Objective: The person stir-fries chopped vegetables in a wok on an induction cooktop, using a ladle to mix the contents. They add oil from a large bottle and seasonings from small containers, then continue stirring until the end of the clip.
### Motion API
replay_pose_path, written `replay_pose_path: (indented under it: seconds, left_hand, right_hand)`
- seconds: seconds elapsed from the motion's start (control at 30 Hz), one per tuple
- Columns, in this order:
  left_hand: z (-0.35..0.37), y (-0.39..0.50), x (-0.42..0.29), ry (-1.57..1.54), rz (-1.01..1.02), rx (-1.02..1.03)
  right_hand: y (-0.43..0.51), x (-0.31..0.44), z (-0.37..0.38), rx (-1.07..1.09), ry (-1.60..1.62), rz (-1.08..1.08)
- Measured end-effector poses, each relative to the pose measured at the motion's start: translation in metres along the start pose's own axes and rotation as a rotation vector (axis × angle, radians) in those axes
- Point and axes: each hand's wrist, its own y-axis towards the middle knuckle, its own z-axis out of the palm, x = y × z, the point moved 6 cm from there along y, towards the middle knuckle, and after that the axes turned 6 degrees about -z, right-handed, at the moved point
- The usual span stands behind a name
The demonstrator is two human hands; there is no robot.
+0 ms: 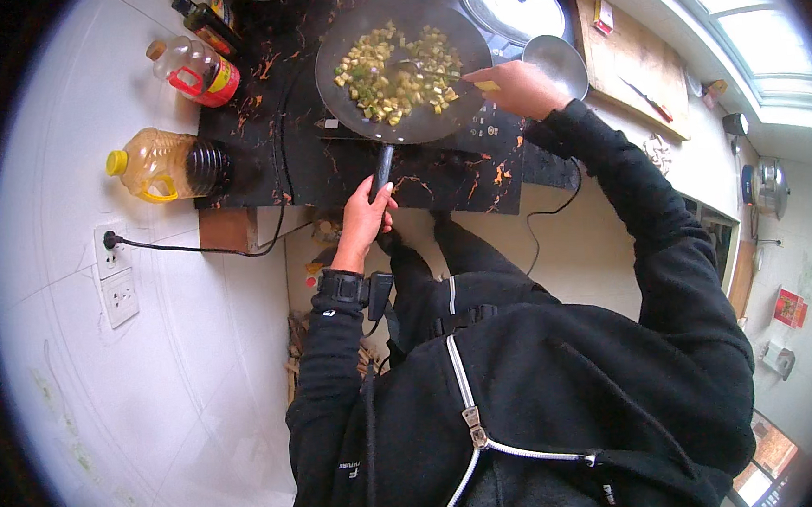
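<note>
A dark frying pan (409,129) stands on the cooktop, holding diced green-yellow vegetables (402,79). My left hand (369,217) is closed around the pan's black handle (383,165). In my right hand (518,88) is a metal spatula (430,71) with a yellowish handle, reaching over the pan's right side. Its head is among the diced pieces and partly hidden by them. Close to my right hand are a metal bowl (563,59) and, behind that, a round lid (513,3) with a black knob.
Left stand an oil jug (163,164) with a yellow cap, a red-labelled plastic bottle (199,71) and a dark glass bottle (207,25). A black cord (203,248) runs from the wall socket. At right, a knife (647,99) lies on a wooden cutting board (635,65).
</note>
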Motion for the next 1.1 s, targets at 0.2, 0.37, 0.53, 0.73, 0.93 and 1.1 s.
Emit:
replay_pose_path:
  seconds: [0.2,0.37,0.53,0.73,0.93,1.1]
  left_hand:
    - [0.001,-0.002,-0.004,0.017,0.006,0.006]
    - [0.001,-0.001,-0.001,0.025,0.013,-0.016]
    - [-0.001,0.003,0.004,-0.007,0.023,-0.001]
    - [-0.002,0.008,0.005,-0.003,0.05,0.046]
    - [-0.002,0.006,0.007,-0.018,0.072,0.034]
    - [-0.002,0.007,0.007,-0.017,0.033,0.051]
  right_hand:
    - [0.035,0.004,-0.006,-0.089,-0.191,-0.027]
    - [0.041,0.01,0.021,-0.008,-0.276,-0.103]
    - [-0.014,0.021,-0.011,0.067,-0.444,-0.207]
    - [-0.081,0.047,-0.067,0.173,-0.194,-0.091]
    - [-0.06,0.051,-0.011,0.223,-0.01,-0.014]
    - [-0.016,0.026,0.006,-0.032,0.107,0.07]
